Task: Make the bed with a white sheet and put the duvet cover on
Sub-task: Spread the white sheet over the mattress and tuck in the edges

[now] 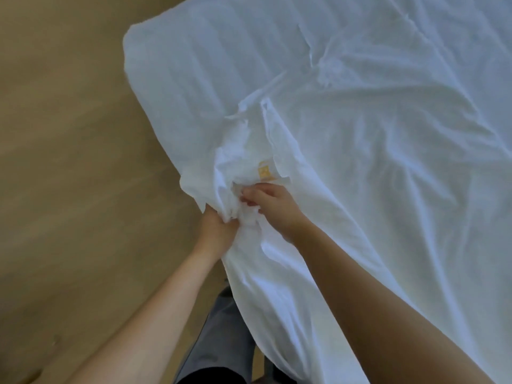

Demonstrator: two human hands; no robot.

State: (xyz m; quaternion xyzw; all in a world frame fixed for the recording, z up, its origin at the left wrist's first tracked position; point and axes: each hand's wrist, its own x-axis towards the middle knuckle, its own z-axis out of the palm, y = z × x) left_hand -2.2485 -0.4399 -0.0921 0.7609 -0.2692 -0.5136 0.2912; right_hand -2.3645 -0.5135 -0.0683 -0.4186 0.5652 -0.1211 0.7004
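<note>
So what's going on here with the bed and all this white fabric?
A person stands beside the bed, gathering white fabric at its edge. The left hand grips a bunched fold; the right hand pinches the cloth next to it, just below a small yellow label. The rest lies wrinkled across the bed. Sheet or duvet cover, I cannot tell.

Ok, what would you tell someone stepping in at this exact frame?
Left hand grips the bunched edge of the white cloth; right hand pinches the same bunch beside its yellow label.
Cloth lies wrinkled across the mattress, whose far-left corner is uncovered.
Done: cloth laid on the bed.
Left: spread, smooth and tuck it.
Sheet or duvet cover, I cannot tell.
</note>
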